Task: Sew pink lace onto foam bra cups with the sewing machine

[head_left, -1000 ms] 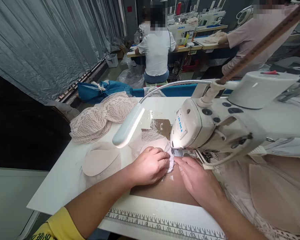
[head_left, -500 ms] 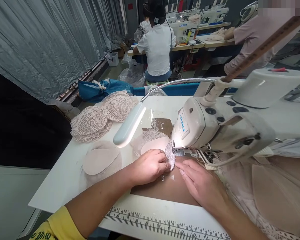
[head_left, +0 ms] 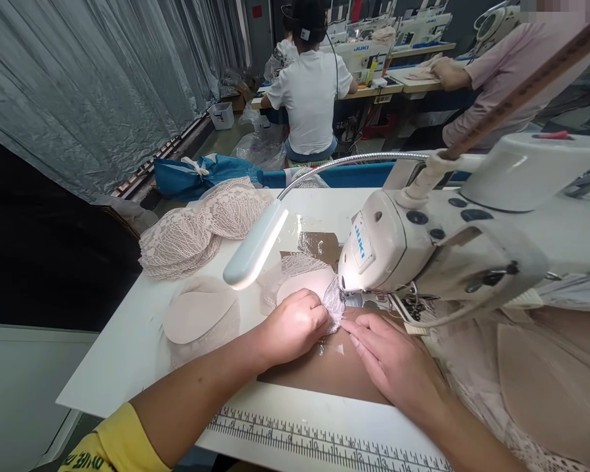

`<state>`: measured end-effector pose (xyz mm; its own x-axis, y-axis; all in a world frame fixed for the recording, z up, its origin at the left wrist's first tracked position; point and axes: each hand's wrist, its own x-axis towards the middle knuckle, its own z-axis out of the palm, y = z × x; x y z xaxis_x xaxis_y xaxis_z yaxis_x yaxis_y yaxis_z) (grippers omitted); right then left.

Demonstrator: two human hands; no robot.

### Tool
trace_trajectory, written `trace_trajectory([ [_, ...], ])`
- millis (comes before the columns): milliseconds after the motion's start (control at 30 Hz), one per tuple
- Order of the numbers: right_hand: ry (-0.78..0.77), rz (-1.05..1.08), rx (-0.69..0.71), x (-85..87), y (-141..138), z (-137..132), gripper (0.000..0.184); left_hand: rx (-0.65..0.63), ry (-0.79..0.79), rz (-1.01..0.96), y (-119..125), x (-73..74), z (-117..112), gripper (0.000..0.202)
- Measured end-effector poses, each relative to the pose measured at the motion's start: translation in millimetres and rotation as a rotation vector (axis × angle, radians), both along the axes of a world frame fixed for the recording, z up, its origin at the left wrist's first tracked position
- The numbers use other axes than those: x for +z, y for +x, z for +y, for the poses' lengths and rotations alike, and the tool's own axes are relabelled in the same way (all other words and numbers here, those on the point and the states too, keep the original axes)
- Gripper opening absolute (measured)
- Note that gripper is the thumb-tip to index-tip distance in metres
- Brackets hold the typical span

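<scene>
My left hand is curled, its fingers pinching the lace edge of a beige bra cup piece at the needle of the white Juki sewing machine. Right beside it, my right hand lies flat on the brown plate area, fingertips touching the lace near the presser foot. The needle itself is hidden under the machine head.
A stack of lace cups sits at the table's far left, and beige foam cups lie nearer. A gooseneck lamp hangs over the work. More beige pieces pile at right. A printed ruler runs along the front edge. Two people sew behind.
My left hand has curled tighter and bunched the lace up toward the needle. My right hand has shifted slightly left along the fabric.
</scene>
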<state>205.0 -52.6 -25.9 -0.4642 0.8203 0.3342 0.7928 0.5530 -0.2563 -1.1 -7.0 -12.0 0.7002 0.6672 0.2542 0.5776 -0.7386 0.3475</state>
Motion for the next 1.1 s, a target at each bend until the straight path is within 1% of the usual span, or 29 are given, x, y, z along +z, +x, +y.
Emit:
trace_trajectory([
  [167, 0.034, -0.039, 0.048, 2.2, -1.0, 1.7, 0.039, -0.005, -0.003, -0.011, -0.7, -1.6, 1.1, 0.026],
  [400, -0.026, -0.005, 0.055, -4.1, 2.5, 0.4, 0.039, -0.032, -0.023, -0.019, -4.0, 2.4, 1.3, 0.027],
  [500, -0.038, 0.002, 0.058, -5.5, 3.2, 0.2, 0.039, -0.07, 0.017, 0.001, -4.7, 2.5, 1.8, 0.026],
  [733, -0.016, 0.008, 0.09, 3.4, 1.0, 1.1, 0.035, -0.109, 0.138, 0.123, -4.7, 1.4, 1.1, 0.025],
  [833, -0.043, 0.017, 0.092, 3.4, 1.7, 1.6, 0.035, -0.131, 0.158, 0.17, -4.7, 0.8, 0.5, 0.025],
  [933, -0.052, 0.031, 0.042, 0.3, 3.2, 2.3, 0.034, -0.118, 0.152, 0.189, -3.9, 0.5, -0.1, 0.024],
  [1000, -0.03, 0.031, -0.007, -1.5, 2.7, 2.9, 0.034, -0.11, 0.15, 0.193, -3.6, 0.7, -0.3, 0.025],
  [1100, 0.034, -0.024, 0.0, -0.7, -1.4, 3.7, 0.037, -0.142, 0.161, 0.188, -4.3, 1.3, -0.7, 0.028],
])
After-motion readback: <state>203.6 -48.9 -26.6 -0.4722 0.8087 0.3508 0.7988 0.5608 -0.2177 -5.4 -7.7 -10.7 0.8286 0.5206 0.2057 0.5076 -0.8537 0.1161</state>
